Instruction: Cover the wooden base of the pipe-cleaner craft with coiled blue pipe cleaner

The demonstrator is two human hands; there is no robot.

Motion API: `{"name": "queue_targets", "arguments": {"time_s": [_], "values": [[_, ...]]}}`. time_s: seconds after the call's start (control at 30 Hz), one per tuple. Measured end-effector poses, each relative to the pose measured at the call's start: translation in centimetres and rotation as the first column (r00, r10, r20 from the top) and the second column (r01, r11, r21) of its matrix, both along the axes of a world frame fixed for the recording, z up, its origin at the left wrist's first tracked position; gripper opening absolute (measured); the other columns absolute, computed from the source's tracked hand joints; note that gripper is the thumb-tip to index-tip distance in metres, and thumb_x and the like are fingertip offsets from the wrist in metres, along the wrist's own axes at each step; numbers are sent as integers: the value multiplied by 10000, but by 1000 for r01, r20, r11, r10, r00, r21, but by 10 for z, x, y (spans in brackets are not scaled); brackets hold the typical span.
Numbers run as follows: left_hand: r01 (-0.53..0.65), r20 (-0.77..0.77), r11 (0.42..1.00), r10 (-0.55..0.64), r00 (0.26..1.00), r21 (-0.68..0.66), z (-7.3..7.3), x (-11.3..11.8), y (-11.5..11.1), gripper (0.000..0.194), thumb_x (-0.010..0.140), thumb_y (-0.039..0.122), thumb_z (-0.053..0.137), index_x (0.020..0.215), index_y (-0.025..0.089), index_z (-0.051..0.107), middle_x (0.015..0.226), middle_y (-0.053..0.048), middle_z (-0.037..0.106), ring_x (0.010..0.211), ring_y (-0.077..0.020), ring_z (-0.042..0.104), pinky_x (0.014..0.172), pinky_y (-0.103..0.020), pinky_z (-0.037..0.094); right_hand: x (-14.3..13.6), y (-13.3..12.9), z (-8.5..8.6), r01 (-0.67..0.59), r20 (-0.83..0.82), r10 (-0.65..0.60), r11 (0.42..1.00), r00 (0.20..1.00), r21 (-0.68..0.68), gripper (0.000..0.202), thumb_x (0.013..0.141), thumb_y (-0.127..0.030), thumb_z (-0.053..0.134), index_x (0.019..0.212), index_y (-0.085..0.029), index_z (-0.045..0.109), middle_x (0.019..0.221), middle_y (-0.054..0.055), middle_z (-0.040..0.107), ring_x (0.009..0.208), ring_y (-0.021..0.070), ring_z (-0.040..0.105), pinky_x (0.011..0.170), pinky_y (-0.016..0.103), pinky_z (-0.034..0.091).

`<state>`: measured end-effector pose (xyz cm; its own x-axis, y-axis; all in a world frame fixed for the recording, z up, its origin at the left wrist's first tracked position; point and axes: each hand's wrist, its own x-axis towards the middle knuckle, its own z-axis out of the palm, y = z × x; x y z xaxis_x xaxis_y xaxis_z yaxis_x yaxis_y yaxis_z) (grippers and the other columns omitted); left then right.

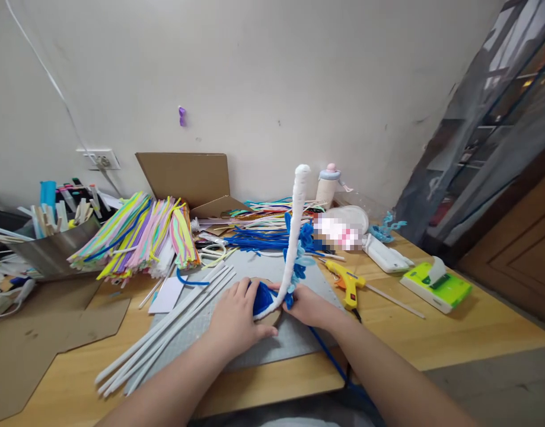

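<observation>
A round base with a blue fuzzy top and a white fuzzy rim rests over the grey mat. From it rises a curved white fuzzy stem, with dark and light blue fuzzy flowers along its right side. My left hand lies over the base's left side, fingers on the blue part and thumb stretched along the near edge. My right hand is closed at the stem's foot, by the lowest flowers; its fingertips are hidden. A blue strand runs from under my right wrist to the table's front edge.
Long white sticks lie left of my left hand. A yellow glue gun and a green tissue pack are on the right. Behind lie bundles of coloured pipe cleaners, blue stems, cardboard and a bottle.
</observation>
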<state>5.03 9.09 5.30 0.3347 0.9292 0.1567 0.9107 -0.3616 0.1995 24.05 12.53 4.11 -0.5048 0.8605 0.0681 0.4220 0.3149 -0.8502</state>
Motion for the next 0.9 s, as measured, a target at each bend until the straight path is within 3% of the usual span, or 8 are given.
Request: {"name": "queue_targets", "arguments": {"time_s": [0.13,0.3,0.5,0.73,0.9], "values": [[21,162,1000,-19,987,-13,0,-5,20,469,821,435,551,1225,201,508,1153,-91,582,1071,-265,520,914,-392,395,0,0,0,-45,-33,44,998,998,-45,333,753,-194,541,1047,-243,689,950,-1,727,882,202,641,860,326,501],[86,364,994,-56,930,-66,-9,-3,40,227,774,188,589,999,205,614,914,-34,606,846,-183,572,760,-298,451,0,-1,-2,6,-2,-6,1000,1000,-30,345,752,-178,520,1055,-220,680,967,6,714,814,186,626,795,303,506],[98,378,992,-61,924,-80,-10,0,49,173,759,169,587,916,204,651,837,-20,594,778,-172,556,707,-288,444,1,-1,-3,42,52,-39,998,998,-56,363,746,-157,510,1067,-196,674,884,9,716,873,206,604,837,307,474],[127,374,989,-90,923,-73,-10,0,51,160,753,167,579,886,219,652,814,0,592,725,-149,553,663,-264,427,4,0,-11,54,44,-51,996,998,-75,275,747,-167,505,936,-209,700,804,-2,697,893,212,593,800,286,470],[147,361,989,-132,923,-12,-16,0,46,166,769,148,548,880,232,638,874,-4,601,808,-164,562,701,-270,428,4,1,-12,82,73,-77,994,994,-76,202,743,-183,510,806,-197,702,746,-1,686,821,198,592,742,271,472]]}}
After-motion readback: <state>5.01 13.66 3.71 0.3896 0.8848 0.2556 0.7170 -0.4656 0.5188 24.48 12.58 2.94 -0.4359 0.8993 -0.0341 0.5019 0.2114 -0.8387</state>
